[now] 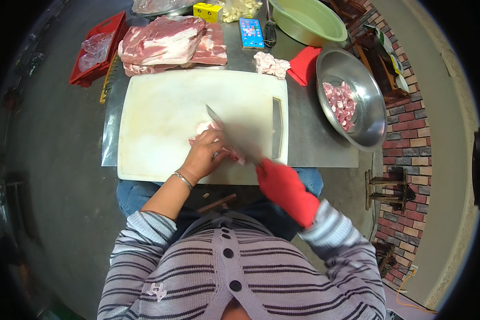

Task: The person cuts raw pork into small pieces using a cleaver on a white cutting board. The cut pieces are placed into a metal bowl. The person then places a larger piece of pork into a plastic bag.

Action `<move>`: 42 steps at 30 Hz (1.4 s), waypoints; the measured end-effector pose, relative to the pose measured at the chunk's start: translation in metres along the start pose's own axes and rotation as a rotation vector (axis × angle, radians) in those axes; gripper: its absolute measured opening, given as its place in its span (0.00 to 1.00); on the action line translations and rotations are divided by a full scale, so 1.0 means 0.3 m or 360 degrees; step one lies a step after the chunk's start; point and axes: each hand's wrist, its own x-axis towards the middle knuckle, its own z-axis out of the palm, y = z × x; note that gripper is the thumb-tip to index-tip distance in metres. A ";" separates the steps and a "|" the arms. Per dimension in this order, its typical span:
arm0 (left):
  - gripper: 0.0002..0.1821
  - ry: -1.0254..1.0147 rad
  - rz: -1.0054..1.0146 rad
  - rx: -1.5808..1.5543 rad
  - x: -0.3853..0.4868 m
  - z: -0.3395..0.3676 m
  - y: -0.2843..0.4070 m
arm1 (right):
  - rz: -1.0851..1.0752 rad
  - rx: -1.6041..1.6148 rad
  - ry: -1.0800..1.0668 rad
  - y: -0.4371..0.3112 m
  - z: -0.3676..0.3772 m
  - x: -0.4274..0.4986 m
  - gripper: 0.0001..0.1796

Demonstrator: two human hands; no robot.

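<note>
My left hand (203, 154) presses a piece of raw meat (206, 127) against the white cutting board (160, 116), its fingers bent over the top and partly hiding it. In my right hand (286, 188), which wears a red glove, is the handle of a knife (215, 115). The blade is blurred by motion and lies against or just beside the meat, close to my left fingers. A strip of the meat shows below the blade. To the right, a steel bowl (370, 108) holds cut meat pieces (341, 105).
Behind the board lie large slabs of raw meat (164, 40), a pile of pale trimmings (271, 65), a red glove or cloth (305, 64) and a smartphone (251, 33). A green basin (310, 24) stands at the back right, a red crate (98, 52) at the left.
</note>
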 end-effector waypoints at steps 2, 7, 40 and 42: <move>0.13 -0.0035 0.0011 0.0018 0.013 -0.001 0.014 | -0.0411 0.0128 0.0252 0.009 0.109 0.184 0.15; 0.18 0.0033 -0.0089 -0.0065 0.006 -0.046 0.045 | -0.0134 0.0312 -0.0183 -0.093 0.027 0.310 0.15; 0.17 0.0039 -0.0063 0.0142 -0.038 -0.051 0.000 | -0.0110 -0.0258 -0.0001 -0.016 0.029 -0.033 0.08; 0.16 0.0015 -0.0092 0.0141 -0.047 -0.045 -0.007 | -0.0201 -0.0284 0.0106 -0.034 0.094 0.065 0.08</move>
